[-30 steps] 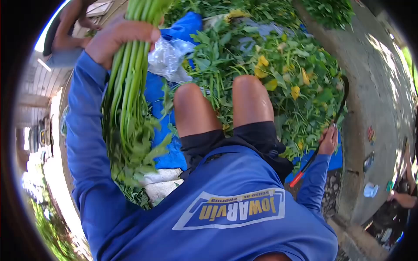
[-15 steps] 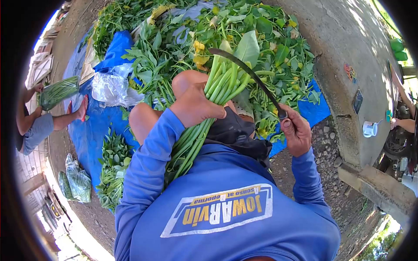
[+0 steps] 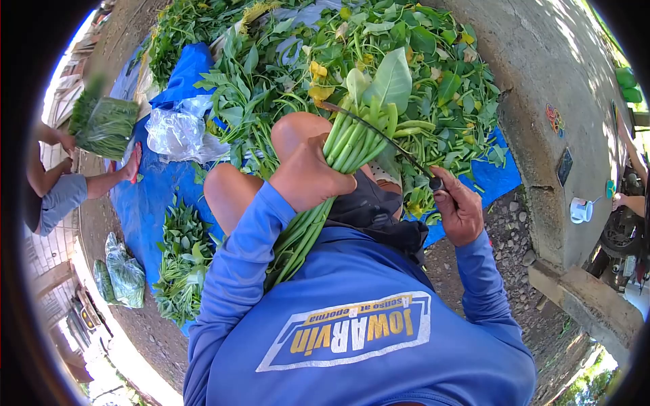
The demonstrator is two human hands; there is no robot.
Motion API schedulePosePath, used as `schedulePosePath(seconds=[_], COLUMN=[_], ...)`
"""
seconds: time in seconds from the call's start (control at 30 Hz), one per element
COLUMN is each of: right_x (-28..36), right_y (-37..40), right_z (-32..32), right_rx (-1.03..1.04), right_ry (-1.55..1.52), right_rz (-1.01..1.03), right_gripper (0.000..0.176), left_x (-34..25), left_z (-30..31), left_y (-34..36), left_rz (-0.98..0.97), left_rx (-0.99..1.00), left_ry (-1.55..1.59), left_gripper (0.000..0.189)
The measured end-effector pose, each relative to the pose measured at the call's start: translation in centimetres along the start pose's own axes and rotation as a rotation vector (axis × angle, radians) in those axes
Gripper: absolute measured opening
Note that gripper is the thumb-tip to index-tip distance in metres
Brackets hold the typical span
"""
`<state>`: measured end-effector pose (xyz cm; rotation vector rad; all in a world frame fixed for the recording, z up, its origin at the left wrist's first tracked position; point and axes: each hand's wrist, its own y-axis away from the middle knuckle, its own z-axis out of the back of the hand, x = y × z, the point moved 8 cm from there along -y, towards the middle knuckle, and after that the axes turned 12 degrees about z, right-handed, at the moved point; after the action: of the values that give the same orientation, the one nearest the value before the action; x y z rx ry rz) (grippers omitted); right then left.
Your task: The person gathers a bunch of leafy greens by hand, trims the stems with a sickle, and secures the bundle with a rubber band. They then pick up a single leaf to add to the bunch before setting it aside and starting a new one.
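The left fingers (image 3: 338,181) are wrapped round the bunch (image 3: 348,150), pressing its green stems together; the stem ends and a broad leaf (image 3: 391,82) stick out just beyond those fingers, and the rest slants back from them beneath the forearm; the right fingers (image 3: 448,195) pinch the handle of the knife (image 3: 405,154), whose thin, dark, curved blade reaches from them across the stems, just beyond the left fingers; whether it bites in, I cannot tell.

Beyond both sets of fingers lies a heap (image 3: 433,61) of greens flecked with yellow leaves; left of the left fingers, crumpled plastic (image 3: 177,132) rests on a blue tarp (image 3: 159,183), with more greens (image 3: 181,267) nearer the elbow; farther left, a co-worker (image 3: 61,196) holds a pack (image 3: 105,127) of greens; well right of the right fingers, a mug (image 3: 580,210) stands on concrete (image 3: 504,40).
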<state>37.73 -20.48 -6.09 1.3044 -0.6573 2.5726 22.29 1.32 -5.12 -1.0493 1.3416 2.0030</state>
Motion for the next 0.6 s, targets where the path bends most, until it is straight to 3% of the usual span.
schedulePosePath(seconds=[0.03,0.17,0.2,0.23,0.3,0.47,0.57,0.6], right_x=[0.2,-1.7,-2.3,-5.2,-13.1,-24.5,-30.6,-29.6], right_y=[-0.6,-2.0,-1.4,0.2,4.6,7.7,7.4,5.3], right_z=[-0.3,-2.5,-2.5,-2.8,-3.8,-4.6,-6.9,-7.5], right_rx=[-0.013,-0.027,-0.038,-0.06,-0.106,-0.416,-0.125,-0.077], right_ry=[0.035,-0.017,-0.005,0.034,0.112,0.449,0.496,0.639], right_rz=[0.013,0.018,0.011,-0.057,-0.191,-0.202,-0.72,-0.687], right_gripper=[0.038,0.036,0.035,0.034,0.033,0.035,0.045,0.055], left_x=[-0.4,0.5,-0.5,-1.5,1.0,1.4,1.4,1.5], left_z=[-0.7,-1.7,0.1,1.8,5.8,7.0,7.7,8.2], left_y=[0.1,0.1,1.2,2.5,3.1,3.6,4.4,4.7], left_rz=[-0.068,-0.037,-0.086,-0.139,0.024,0.033,0.041,0.053], left_rx=[0.009,0.137,0.064,-0.007,0.045,0.064,0.081,0.056], left_ry=[0.014,0.251,0.321,0.384,0.305,0.429,0.484,0.5], left_gripper=[0.049,0.052,0.051,0.05,0.049,0.047,0.047,0.048])
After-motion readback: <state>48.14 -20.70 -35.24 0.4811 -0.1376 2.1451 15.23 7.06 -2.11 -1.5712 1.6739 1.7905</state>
